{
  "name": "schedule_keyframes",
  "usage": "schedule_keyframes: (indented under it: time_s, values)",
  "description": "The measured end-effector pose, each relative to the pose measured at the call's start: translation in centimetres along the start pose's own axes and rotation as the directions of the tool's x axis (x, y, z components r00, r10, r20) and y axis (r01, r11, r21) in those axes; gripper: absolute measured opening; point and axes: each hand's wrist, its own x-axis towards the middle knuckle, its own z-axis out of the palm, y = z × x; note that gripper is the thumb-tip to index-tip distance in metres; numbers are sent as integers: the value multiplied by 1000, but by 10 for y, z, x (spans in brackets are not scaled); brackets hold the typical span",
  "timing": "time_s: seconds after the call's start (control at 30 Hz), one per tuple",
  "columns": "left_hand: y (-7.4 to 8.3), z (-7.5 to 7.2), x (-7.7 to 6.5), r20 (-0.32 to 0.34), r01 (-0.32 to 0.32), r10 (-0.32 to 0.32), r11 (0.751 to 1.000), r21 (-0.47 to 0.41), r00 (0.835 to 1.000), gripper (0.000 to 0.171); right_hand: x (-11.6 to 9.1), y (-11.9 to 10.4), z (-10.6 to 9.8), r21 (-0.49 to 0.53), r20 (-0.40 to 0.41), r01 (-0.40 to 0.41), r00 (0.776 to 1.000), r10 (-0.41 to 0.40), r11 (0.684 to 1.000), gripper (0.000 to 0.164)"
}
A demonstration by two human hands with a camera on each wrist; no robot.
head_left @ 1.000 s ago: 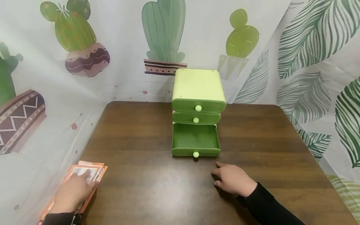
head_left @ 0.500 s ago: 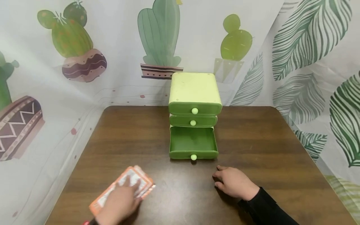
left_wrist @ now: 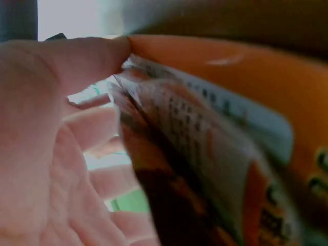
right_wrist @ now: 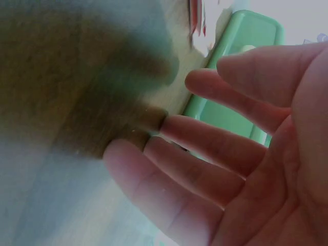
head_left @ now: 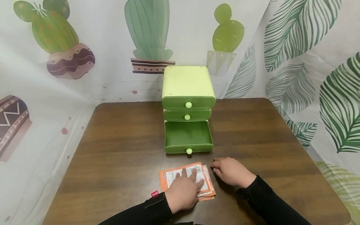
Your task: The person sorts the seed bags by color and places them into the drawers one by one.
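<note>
My left hand (head_left: 183, 193) grips a small stack of flat orange-and-white packets (head_left: 166, 177) above the table in front of the drawers. Its fingers spread over the top packet. In the left wrist view the thumb (left_wrist: 95, 59) lies along one edge of the packets (left_wrist: 215, 154), whose layers fan apart. Printed labels show, too blurred to read. To the right, my right hand (head_left: 232, 172) rests on the table with loosely bent fingers and nothing in them. A green drawer unit (head_left: 187, 82) stands beyond both hands, its bottom drawer (head_left: 175, 150) pulled out with a bare inside.
The brown wooden table (head_left: 118, 140) has rounded back corners. A white cloth (head_left: 109, 47) printed with cacti and leaves hangs behind it and along the sides. Two upper drawers (head_left: 172, 115) of the unit are pushed in, each with a round knob.
My left hand has carried the packets from the table's left edge to the front of the open drawer, turning them on the way. My right hand has stayed nearly still.
</note>
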Motion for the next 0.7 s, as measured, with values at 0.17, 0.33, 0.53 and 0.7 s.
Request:
schedule_keyframes:
  time_s: [0.17,0.33,0.53,0.7]
  values:
    - [-3,5,-4,-63,-38,41,999,36,997,59,-2,-6,-1,-28,0,-35,999,35,999,15]
    - [-12,3,-22,-210,-45,51,998,33,976,76,-11,-21,-10,-108,-131,-44,991,30,993,10]
    - [-35,-5,-49,-189,63,-65,998,-18,980,93,-17,-44,-16,-167,-242,120,957,-158,979,35]
    - [-37,5,-53,-156,19,-16,1000,14,988,93,-18,-64,2,-176,-13,204,978,-210,963,76]
